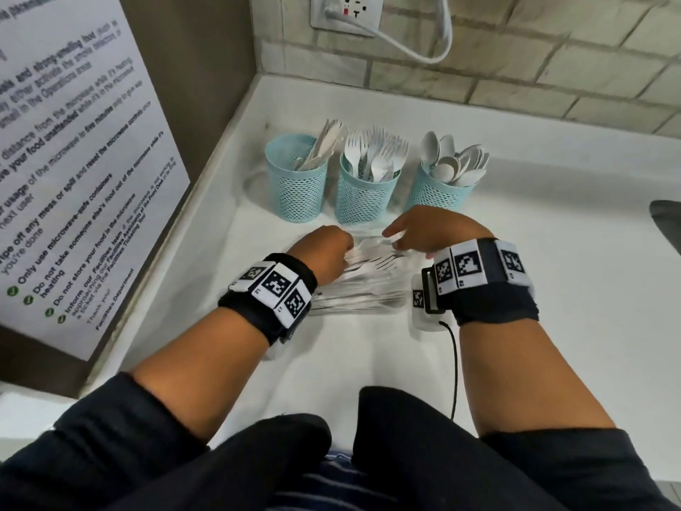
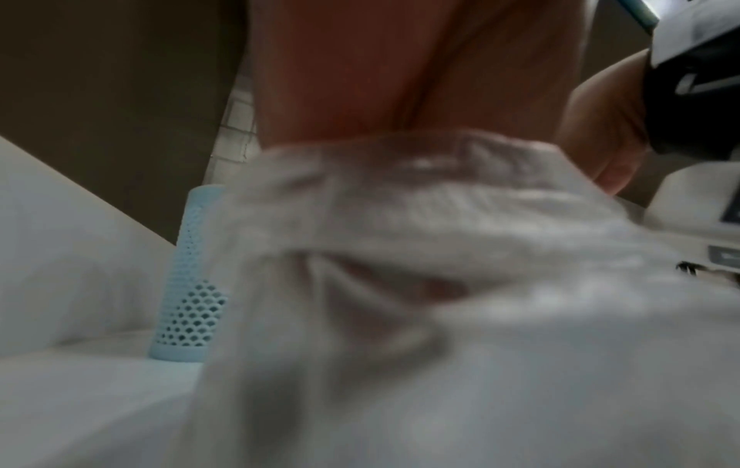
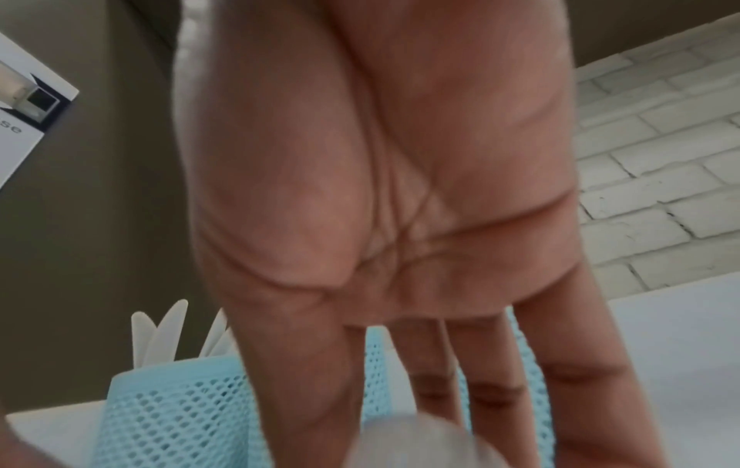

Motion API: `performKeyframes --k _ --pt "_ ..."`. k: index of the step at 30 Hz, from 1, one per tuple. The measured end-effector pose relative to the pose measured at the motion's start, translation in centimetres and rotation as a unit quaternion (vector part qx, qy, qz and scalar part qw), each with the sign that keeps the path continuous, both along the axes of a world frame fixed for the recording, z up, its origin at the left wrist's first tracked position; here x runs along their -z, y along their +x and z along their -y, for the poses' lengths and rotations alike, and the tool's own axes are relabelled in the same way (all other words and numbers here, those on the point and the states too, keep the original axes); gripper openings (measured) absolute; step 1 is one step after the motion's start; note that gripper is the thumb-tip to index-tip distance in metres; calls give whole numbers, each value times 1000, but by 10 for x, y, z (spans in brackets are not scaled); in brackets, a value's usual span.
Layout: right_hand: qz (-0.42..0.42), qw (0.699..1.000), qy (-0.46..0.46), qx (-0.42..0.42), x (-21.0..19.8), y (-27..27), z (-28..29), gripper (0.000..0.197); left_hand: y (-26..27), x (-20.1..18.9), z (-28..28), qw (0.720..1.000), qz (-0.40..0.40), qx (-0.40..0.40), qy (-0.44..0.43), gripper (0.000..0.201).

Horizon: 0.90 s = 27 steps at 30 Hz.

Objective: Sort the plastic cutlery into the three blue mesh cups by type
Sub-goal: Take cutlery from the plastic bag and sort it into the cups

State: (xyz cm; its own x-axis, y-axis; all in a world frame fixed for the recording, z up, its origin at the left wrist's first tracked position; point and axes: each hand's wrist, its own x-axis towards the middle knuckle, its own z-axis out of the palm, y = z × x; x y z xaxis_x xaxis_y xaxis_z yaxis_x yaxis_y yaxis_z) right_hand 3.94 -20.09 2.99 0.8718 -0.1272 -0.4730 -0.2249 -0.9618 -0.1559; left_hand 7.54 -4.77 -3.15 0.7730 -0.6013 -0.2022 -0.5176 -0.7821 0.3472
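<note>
Three blue mesh cups stand in a row at the back of the white counter (image 1: 552, 252): the left cup (image 1: 296, 178) holds knives, the middle cup (image 1: 366, 193) forks, the right cup (image 1: 438, 193) spoons. A clear plastic bag of white cutlery (image 1: 359, 285) lies in front of them; fork tines show through it. My left hand (image 1: 341, 252) is curled on the bag's far left end. My right hand (image 1: 400, 239) reaches to the bag's far right end with straight fingers (image 3: 472, 380). The left wrist view is filled by the blurred bag (image 2: 440, 253).
A printed notice (image 1: 73, 160) leans on the left wall. A wall outlet (image 1: 346, 11) with a white cable sits above the brick backsplash. A dark object (image 1: 667, 223) shows at the right edge. A black cable (image 1: 455, 363) hangs from my right wrist.
</note>
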Motion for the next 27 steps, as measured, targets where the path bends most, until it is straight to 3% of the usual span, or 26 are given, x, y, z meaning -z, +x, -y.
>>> performKeyframes --k 4,10,19,27 --pt "16 999 18 25 11 -1 4 54 3 4 1 998 -10 14 67 37" --pt "36 999 33 19 13 -1 4 57 9 6 -1 997 -28 18 75 40" --pt "48 987 132 78 21 -2 12 55 12 0 -8 996 -88 -23 -22 48" --pt "71 966 206 137 27 -4 18 54 15 3 -10 987 -133 -41 -79 28"
